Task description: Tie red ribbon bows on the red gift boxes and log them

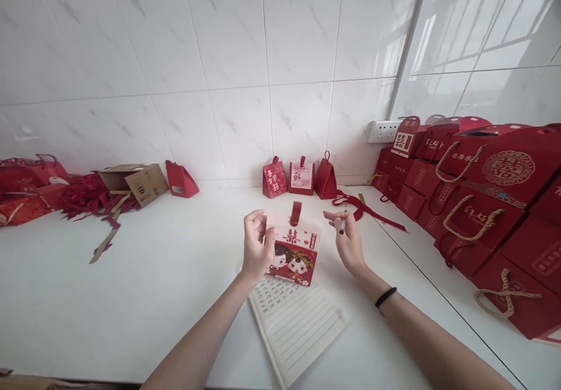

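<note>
My left hand (258, 249) is closed on a small red and pink gift box (294, 261), its thumb on the front and its fingers at the side. The box shows two cartoon figures, and a red ribbon loop (295, 213) stands up from its top. To its right my right hand (349, 242) holds a pen (342, 225), with some fingers stretched out, apart from the box. Beneath the box lies an open notebook (307, 331) with handwritten lines near its top and blank ruled lines below. The box covers part of the page.
Three small gift boxes (301, 178) stand by the tiled wall, with dark red ribbon (357, 206) beside them. Stacked red gift boxes (464, 220) fill the right side. On the left are a brown box (146, 184), a red box (180, 178) and a ribbon heap (85, 196).
</note>
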Demonstrator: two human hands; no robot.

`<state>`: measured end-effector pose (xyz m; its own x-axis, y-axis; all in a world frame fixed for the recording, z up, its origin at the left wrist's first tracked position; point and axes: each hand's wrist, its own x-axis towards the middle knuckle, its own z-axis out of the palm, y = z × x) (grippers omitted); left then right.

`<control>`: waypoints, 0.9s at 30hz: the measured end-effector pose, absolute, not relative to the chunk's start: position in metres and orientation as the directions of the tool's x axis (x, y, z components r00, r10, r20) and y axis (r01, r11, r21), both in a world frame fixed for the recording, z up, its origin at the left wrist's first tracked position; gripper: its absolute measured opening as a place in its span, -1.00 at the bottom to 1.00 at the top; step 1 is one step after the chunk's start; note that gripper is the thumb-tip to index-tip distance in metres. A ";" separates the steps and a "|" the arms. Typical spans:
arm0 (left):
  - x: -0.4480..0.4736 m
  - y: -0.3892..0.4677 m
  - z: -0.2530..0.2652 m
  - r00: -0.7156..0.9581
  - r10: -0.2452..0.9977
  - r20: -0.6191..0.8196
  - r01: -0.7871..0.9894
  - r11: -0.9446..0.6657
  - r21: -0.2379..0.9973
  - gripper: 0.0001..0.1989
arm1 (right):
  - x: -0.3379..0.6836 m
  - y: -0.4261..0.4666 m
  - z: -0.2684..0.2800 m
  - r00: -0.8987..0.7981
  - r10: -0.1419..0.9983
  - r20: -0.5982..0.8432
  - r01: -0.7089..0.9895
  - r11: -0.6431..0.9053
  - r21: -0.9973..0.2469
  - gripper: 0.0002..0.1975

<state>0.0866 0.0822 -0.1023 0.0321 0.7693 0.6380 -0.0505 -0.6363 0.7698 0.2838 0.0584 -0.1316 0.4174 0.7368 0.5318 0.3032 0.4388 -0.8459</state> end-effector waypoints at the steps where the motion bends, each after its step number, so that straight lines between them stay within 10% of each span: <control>1: 0.083 0.082 -0.107 0.058 0.788 0.613 -0.042 -0.612 0.790 -0.68 | 0.280 0.054 -0.126 0.404 0.723 0.561 0.318 0.463 -0.827 -0.70; 12: 0.087 0.075 -0.112 0.198 0.824 0.531 -0.105 -0.521 0.847 -0.94 | 0.228 0.028 -0.113 0.166 0.633 0.756 0.584 0.555 -0.592 -0.82; 27: 0.075 0.069 -0.090 0.220 0.796 0.564 -0.108 -0.555 0.825 -0.81 | 0.211 0.035 -0.110 0.217 0.544 0.811 0.404 0.706 -0.581 -0.75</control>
